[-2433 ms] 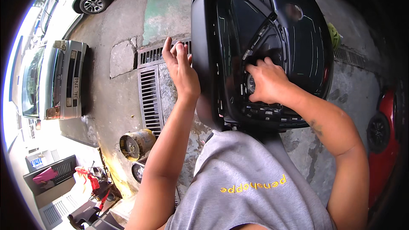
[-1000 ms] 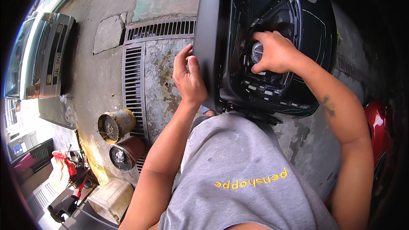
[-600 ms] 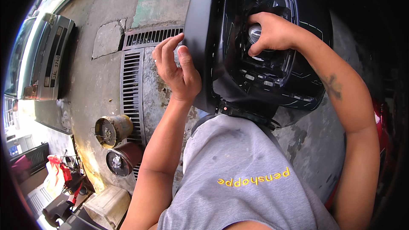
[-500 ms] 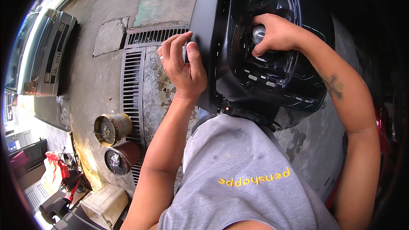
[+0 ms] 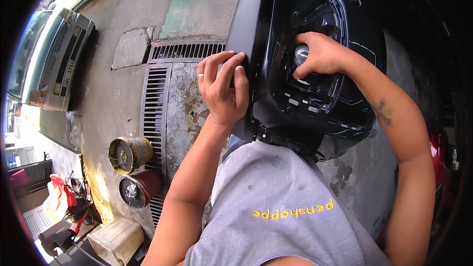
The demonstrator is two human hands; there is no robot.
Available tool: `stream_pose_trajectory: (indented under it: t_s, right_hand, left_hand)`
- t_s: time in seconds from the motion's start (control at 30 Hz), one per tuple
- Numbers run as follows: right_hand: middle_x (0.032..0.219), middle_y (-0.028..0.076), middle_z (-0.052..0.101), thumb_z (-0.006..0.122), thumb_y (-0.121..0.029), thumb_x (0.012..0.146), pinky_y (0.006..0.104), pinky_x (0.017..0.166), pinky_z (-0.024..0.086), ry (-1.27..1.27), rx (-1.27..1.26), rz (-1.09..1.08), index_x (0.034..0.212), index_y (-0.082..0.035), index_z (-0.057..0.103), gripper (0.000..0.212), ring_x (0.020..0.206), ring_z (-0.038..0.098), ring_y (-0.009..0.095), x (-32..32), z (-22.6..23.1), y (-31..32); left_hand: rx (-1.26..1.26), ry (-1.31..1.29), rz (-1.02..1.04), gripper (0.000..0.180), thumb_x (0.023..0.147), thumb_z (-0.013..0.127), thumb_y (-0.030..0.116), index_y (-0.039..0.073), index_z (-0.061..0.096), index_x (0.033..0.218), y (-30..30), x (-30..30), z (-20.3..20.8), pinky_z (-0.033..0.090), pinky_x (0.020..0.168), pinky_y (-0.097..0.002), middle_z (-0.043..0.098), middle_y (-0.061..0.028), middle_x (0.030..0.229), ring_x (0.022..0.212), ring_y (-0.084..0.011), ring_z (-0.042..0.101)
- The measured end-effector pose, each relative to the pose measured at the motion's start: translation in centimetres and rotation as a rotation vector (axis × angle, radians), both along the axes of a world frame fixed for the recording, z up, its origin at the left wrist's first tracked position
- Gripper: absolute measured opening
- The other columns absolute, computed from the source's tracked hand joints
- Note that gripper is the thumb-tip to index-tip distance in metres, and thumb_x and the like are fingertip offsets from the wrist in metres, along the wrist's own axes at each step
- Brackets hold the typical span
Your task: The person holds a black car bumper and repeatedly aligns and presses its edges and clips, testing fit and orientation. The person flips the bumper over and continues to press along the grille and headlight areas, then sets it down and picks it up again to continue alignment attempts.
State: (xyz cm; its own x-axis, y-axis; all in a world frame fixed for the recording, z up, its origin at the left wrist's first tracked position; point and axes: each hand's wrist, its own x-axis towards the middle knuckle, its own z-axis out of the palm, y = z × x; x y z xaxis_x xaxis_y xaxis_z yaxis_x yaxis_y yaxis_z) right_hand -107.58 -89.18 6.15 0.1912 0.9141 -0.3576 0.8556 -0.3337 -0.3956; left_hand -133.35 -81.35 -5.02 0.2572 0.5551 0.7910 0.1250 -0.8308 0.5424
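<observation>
My right hand (image 5: 325, 58) is curled around a round clear headlight lens (image 5: 301, 54), with thumb and fingers on either side of it. The lens sits within a black headlight assembly (image 5: 308, 96) on the front of a dark car (image 5: 364, 69). Parts of the housing are hidden beneath my palm. Over the edge of the car's smooth dark grey panel (image 5: 241, 24), my left hand (image 5: 221, 88) has its fingers loosely bent and apart, holding nothing. Whether its fingertips touch the panel I cannot tell.
Metal drain grates (image 5: 155, 103) cross the concrete floor at left. Beside them stand a stained yellowish bucket (image 5: 140, 152) and a dark red bucket (image 5: 150, 184). A worn pale bin (image 5: 118, 239) is at lower left. A grey vehicle (image 5: 61, 64) is parked at far left.
The car and floor have shifted slightly down and right in the view. My left hand has moved a little farther right over the grey panel's edge. My right hand stays around the lens.
</observation>
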Motion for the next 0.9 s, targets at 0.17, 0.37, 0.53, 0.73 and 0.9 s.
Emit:
stream_pose_trajectory:
  t_s: [0.17,0.37,0.53,0.73,0.9]
  right_hand:
    - [0.121,0.026,0.077,0.093,-0.026,0.062,0.0410,0.106,0.056,-0.036,-0.042,-0.037,0.127,0.006,0.073,0.076,0.115,0.074,0.040,-0.7,1.1,-0.1]
    - [0.121,0.026,0.077,0.094,-0.030,0.060,0.0418,0.105,0.057,-0.031,-0.011,-0.036,0.127,0.006,0.072,0.080,0.115,0.074,0.041,-0.3,1.2,-0.1]
    - [0.119,0.025,0.078,0.093,-0.030,0.060,0.0431,0.105,0.057,-0.058,-0.013,-0.060,0.129,0.003,0.073,0.079,0.114,0.074,0.041,-0.4,1.0,0.2]
    - [0.118,0.026,0.078,0.093,-0.030,0.061,0.0437,0.103,0.058,-0.114,-0.045,-0.050,0.130,0.004,0.072,0.080,0.114,0.075,0.041,0.0,0.1,-0.5]
    - [0.116,0.028,0.077,0.092,-0.033,0.061,0.0461,0.101,0.059,-0.105,0.003,-0.048,0.128,0.004,0.072,0.080,0.111,0.075,0.042,-0.1,-1.2,-0.2]
  left_hand:
    - [-0.082,0.041,-0.033,0.024,0.106,0.061,0.014,0.002,0.081,0.114,-0.1,-0.2,1.0,0.047,0.102,-0.0428,0.074,-0.0167,0.117,0.111,-0.0316,0.065]
    - [-0.009,-0.211,-0.045,0.035,0.113,0.056,0.024,0.002,0.082,0.105,4.2,-0.9,8.0,0.045,0.101,-0.0422,0.072,-0.0175,0.114,0.110,-0.0301,0.063]
    - [0.216,-0.244,0.100,0.044,0.112,0.052,0.036,0.004,0.073,0.134,4.0,2.7,8.8,0.034,0.120,-0.0552,0.061,-0.0268,0.139,0.137,-0.0431,0.053]
    - [0.151,0.018,0.082,0.062,0.109,0.051,0.037,-0.002,0.049,0.157,2.5,4.9,2.5,0.024,0.125,-0.0653,0.051,-0.0312,0.151,0.147,-0.0552,0.040]
    - [-0.284,-0.269,-0.044,0.066,0.120,0.028,0.051,0.002,0.038,0.162,2.9,4.5,2.0,0.034,0.122,-0.0475,0.055,-0.0170,0.150,0.145,-0.0268,0.049]
